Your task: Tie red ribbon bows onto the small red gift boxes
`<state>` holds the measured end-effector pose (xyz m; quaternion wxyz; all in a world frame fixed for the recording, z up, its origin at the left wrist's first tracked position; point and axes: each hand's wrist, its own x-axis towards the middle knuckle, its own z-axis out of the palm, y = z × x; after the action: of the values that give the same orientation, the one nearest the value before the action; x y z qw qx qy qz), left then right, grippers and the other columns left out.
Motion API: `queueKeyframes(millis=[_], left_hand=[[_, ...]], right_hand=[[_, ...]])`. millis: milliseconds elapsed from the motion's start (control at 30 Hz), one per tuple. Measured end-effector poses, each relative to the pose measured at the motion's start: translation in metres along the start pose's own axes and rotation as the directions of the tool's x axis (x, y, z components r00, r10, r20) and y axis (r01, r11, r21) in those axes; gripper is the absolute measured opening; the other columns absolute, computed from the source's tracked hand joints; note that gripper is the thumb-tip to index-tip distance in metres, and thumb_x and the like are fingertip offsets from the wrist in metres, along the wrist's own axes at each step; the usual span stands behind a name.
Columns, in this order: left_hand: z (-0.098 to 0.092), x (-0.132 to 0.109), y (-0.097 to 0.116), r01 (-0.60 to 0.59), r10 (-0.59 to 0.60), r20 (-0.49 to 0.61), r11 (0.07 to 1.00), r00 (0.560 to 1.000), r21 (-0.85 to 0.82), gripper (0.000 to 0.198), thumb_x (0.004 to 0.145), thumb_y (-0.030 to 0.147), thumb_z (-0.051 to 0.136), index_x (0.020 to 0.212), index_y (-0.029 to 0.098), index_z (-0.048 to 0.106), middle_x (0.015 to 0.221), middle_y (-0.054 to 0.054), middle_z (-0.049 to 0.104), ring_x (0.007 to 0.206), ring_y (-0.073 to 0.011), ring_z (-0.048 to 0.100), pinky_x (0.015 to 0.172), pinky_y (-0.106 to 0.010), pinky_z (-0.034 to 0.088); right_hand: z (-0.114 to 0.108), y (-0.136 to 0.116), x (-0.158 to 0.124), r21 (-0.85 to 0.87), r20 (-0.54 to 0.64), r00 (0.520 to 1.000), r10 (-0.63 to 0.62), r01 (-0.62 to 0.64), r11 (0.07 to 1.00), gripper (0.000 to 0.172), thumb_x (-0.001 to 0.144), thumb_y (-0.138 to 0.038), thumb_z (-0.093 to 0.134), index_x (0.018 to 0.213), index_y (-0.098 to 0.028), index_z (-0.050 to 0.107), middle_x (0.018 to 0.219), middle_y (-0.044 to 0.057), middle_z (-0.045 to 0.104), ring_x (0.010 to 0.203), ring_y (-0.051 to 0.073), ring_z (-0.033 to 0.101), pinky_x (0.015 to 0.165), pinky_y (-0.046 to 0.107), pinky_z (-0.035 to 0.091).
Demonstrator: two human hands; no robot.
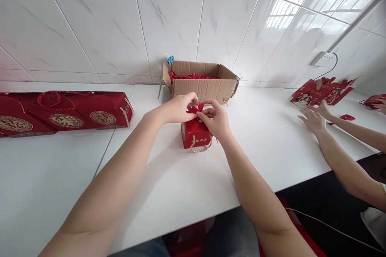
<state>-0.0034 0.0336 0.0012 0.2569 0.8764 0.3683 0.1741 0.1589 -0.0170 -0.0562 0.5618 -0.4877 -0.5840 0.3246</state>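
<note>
The person's left hand (pixel 183 108) and right hand (pixel 216 119) each grip a red ribbon (pixel 197 109) between thumb and fingers, directly above a small red box (pixel 196 134). The box stands upright on the white table (pixel 253 152); its twisted rope handle (pixel 201 151) hangs at the near side. Behind it, an open cardboard carton (pixel 205 90) contains red ribbon-like material (pixel 194 76); a blue binder clip (pixel 170 60) is fitted at its left end. Larger red boxes (pixel 103 110) form a row at left. At far right, I see a co-worker's hands (pixel 314 121) beside red printed bags (pixel 319 93), below a white power strip (pixel 322 59).
</note>
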Motion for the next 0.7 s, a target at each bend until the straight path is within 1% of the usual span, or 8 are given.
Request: queueKeyframes(millis=[100, 200, 300, 367, 467, 533, 633, 700], left_hand=[[-0.0003, 0.0015, -0.0006, -0.028, 0.027, -0.046, 0.999, 0.999, -0.026, 0.022, 0.076, 0.027, 0.06, 0.096, 0.023, 0.051, 0.097, -0.001, 0.067, 0.087, -0.0186, 0.062, 0.072, -0.03, 0.048], [-0.0014, 0.002, 0.0011, -0.067, 0.063, -0.088, 0.997, 0.994, -0.034, 0.017, 0.077, 0.02, 0.057, 0.094, 0.022, 0.055, 0.086, 0.0, 0.069, 0.078, -0.016, 0.061, 0.07, -0.029, 0.046], [-0.0021, 0.0018, 0.0025, -0.109, 0.103, -0.128, 0.993, 0.986, -0.04, 0.019, 0.077, 0.015, 0.055, 0.095, 0.021, 0.056, 0.085, 0.0, 0.07, 0.077, -0.0155, 0.061, 0.069, -0.028, 0.046], [-0.0021, 0.0015, 0.0026, -0.115, 0.108, -0.148, 0.993, 0.983, -0.035, 0.02, 0.076, 0.014, 0.055, 0.095, 0.021, 0.055, 0.085, 0.0, 0.07, 0.076, -0.0153, 0.061, 0.067, -0.027, 0.045], [-0.0016, 0.0013, 0.0015, -0.108, 0.102, -0.158, 0.994, 0.982, -0.029, 0.02, 0.076, 0.013, 0.055, 0.094, 0.021, 0.055, 0.085, 0.0, 0.07, 0.074, -0.0149, 0.06, 0.066, -0.027, 0.044], [-0.001, 0.0016, 0.0005, -0.106, 0.099, -0.162, 0.994, 0.982, -0.032, 0.02, 0.076, 0.013, 0.055, 0.094, 0.021, 0.054, 0.086, 0.0, 0.07, 0.074, -0.0146, 0.06, 0.066, -0.027, 0.045], [-0.0002, 0.0019, 0.0003, -0.097, 0.09, -0.169, 0.995, 0.981, -0.032, 0.02, 0.077, 0.012, 0.054, 0.094, 0.022, 0.053, 0.088, 0.0, 0.069, 0.074, -0.0141, 0.059, 0.066, -0.027, 0.045], [0.0004, 0.0016, 0.0018, -0.082, 0.077, -0.169, 0.996, 0.983, -0.022, 0.02, 0.077, 0.013, 0.053, 0.095, 0.023, 0.052, 0.091, 0.0, 0.069, 0.074, -0.0137, 0.059, 0.065, -0.026, 0.044]], right_hand=[[0.0, -0.0015, 0.0002, -0.025, -0.03, 1.0, 0.008, -0.009, 1.0, 0.022, 0.076, -0.028, 0.066, 0.097, -0.023, 0.064, 0.068, -0.002, 0.069, 0.064, 0.015, 0.066, 0.068, 0.03, 0.053], [0.0003, -0.0014, 0.0005, -0.051, -0.05, 0.997, 0.061, -0.064, 0.997, 0.017, 0.076, -0.031, 0.068, 0.089, -0.021, 0.07, 0.074, 0.002, 0.071, 0.066, 0.017, 0.067, 0.071, 0.034, 0.055], [0.0001, -0.0013, 0.0006, -0.169, -0.061, 0.998, 0.031, -0.04, 0.985, 0.013, 0.076, -0.032, 0.069, 0.08, -0.021, 0.074, 0.085, 0.004, 0.069, 0.074, 0.018, 0.066, 0.076, 0.036, 0.054], [-0.0009, -0.0023, 0.0007, -0.244, -0.062, 0.998, -0.001, -0.015, 0.97, 0.012, 0.074, -0.032, 0.072, 0.077, -0.021, 0.074, 0.092, 0.006, 0.066, 0.08, 0.019, 0.065, 0.078, 0.036, 0.054], [-0.0037, -0.0043, 0.0008, -0.303, -0.022, 0.999, -0.024, 0.016, 0.953, 0.007, 0.073, -0.027, 0.073, 0.076, -0.021, 0.075, 0.097, 0.007, 0.063, 0.086, 0.019, 0.063, 0.079, 0.036, 0.054], [-0.0059, -0.0049, 0.0008, -0.339, 0.005, 0.998, -0.057, 0.056, 0.939, 0.006, 0.075, -0.026, 0.071, 0.075, -0.021, 0.074, 0.099, 0.007, 0.061, 0.089, 0.02, 0.062, 0.083, 0.038, 0.053], [-0.0082, -0.0041, 0.0007, -0.39, 0.012, 0.994, -0.108, 0.104, 0.915, 0.011, 0.076, -0.028, 0.07, 0.07, -0.02, 0.073, 0.102, 0.008, 0.06, 0.095, 0.021, 0.061, 0.088, 0.039, 0.05], [-0.0082, -0.0033, 0.0007, -0.398, 0.008, 0.994, -0.109, 0.103, 0.911, 0.014, 0.077, -0.03, 0.069, 0.069, -0.019, 0.071, 0.105, 0.009, 0.06, 0.1, 0.022, 0.06, 0.09, 0.039, 0.049]])
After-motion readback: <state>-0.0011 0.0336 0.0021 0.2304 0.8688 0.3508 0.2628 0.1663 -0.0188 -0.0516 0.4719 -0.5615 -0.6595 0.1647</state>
